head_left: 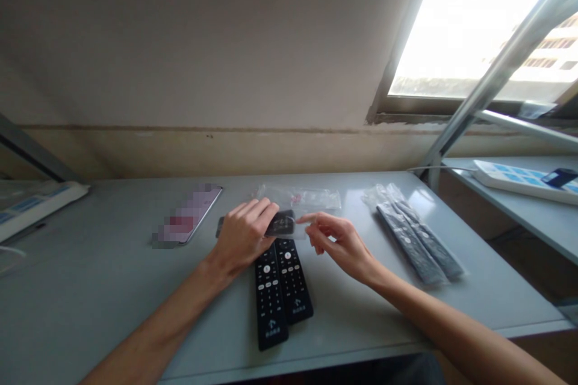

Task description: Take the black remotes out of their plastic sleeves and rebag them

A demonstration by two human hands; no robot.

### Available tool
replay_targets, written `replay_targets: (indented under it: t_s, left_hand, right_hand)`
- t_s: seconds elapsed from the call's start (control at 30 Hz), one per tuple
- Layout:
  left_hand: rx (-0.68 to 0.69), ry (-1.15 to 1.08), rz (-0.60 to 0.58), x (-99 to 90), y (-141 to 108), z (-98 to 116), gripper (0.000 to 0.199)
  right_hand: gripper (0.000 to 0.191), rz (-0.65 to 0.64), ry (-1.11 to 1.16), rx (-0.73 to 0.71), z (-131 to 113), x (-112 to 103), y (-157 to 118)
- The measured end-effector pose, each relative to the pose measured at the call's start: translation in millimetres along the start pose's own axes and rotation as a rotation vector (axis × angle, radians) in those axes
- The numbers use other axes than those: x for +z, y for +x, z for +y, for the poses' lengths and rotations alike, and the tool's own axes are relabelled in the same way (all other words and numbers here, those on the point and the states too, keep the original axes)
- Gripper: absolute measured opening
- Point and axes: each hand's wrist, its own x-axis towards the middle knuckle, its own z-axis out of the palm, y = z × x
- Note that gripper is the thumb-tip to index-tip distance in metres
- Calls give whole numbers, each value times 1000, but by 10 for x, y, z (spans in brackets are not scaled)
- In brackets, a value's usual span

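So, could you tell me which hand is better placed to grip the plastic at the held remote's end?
Probably the right hand: its fingertips are by the clear plastic, while the left hand holds the remote.

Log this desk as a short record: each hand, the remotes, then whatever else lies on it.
left hand: holds a bagged remote
right hand: fingers at that bag's end
bare remotes: two, side by side, nearer the person
other bagged remotes: two, right side
loose bag: clear, beyond the hands
phone: left of the hands
power strip: far left
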Motion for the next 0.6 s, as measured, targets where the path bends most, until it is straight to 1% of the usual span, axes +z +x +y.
replay_targets:
  t_s: [0.17, 0.3, 0.47, 0.6]
  left_hand:
    - [5, 21, 5, -22, 7, 30, 5]
    - [6, 28, 39, -40, 13, 49, 7]
    - [26, 25, 65, -86, 20, 86, 8]
    - [37, 7, 67, -79, 3, 102, 9]
  right_hand:
    - [34, -58, -33, -50, -43, -22, -26]
    - [37, -89, -75, -84, -75, -27, -28]
    - [41, -186, -173, -189, -103, 10, -43]
    - [49, -242, -270, -187, -64, 31, -68]
